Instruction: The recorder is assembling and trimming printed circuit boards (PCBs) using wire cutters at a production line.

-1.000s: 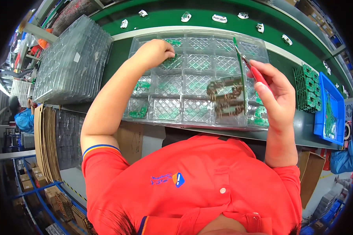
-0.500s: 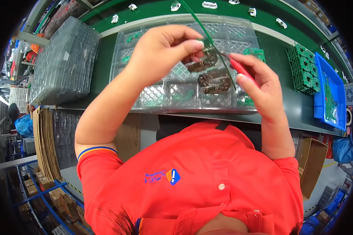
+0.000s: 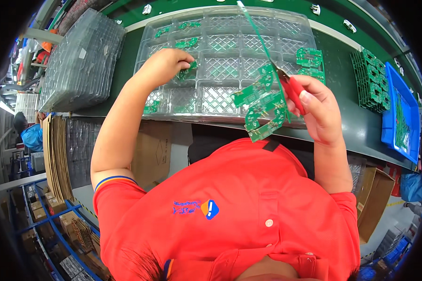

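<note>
My left hand (image 3: 166, 65) pinches a small green circuit board (image 3: 187, 72) low over a compartment of the clear plastic tray (image 3: 220, 115). Red-handled nippers (image 3: 295, 93) are closed in my right hand (image 3: 321, 110), their jaws at the thin strip of a larger circuit board panel (image 3: 260, 114). The panel hangs tilted above the tray's near right part, with curved green boards on it. Whether fingers or jaws bear its weight is hidden. Other small boards (image 3: 186, 43) lie in the tray's left compartments.
Clear trays (image 3: 79, 61) are stacked at the left. To the right stand stacked circuit board panels (image 3: 373, 82) and a blue bin (image 3: 412, 126) with green strips inside. More boards (image 3: 309, 58) lie by the tray's right edge. White parts (image 3: 349, 25) sit along the green far surface.
My left hand has moved left from the panel to the tray, carrying a small board. The panel has turned to show its green face, and my right hand has come slightly nearer.
</note>
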